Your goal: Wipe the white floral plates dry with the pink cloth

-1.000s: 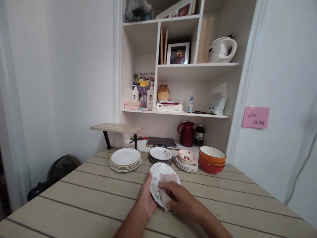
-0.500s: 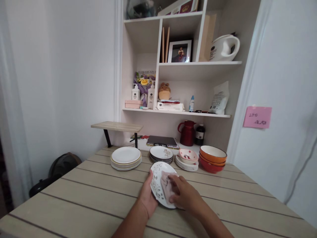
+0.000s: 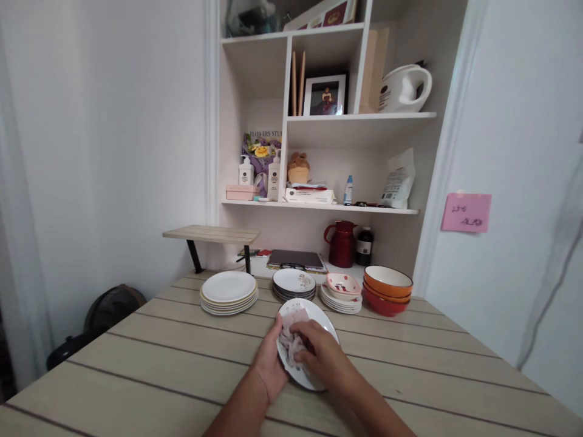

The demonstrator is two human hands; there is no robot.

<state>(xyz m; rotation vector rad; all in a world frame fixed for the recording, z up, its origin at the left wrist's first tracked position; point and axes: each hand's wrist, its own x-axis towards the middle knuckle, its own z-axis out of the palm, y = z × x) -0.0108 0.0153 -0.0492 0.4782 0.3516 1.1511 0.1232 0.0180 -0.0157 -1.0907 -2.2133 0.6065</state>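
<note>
My left hand [image 3: 269, 361] grips the left edge of a white plate [image 3: 319, 318] with a dark rim, tilted above the table. A floral pattern on its left part is mostly covered. Pressed onto that part is a crumpled pale pink cloth [image 3: 294, 331], bunched under the closed fingers of my right hand [image 3: 321, 352]. Just behind the plate stands a stack of dark-rimmed plates [image 3: 294, 281], the top one with a flower print.
Plain white plates [image 3: 229, 287] are stacked at left. To the right stand small plates [image 3: 340, 304] topped by a pink-patterned bowl [image 3: 343, 285], then orange and red bowls [image 3: 387, 291]. Behind them are a small raised shelf [image 3: 212, 234], a laptop [image 3: 295, 259] and a red jug [image 3: 341, 244].
My right hand has moved the cloth leftward across the plate, from its right part onto the floral left side. My left hand still holds the edge. The whole view has shifted slightly.
</note>
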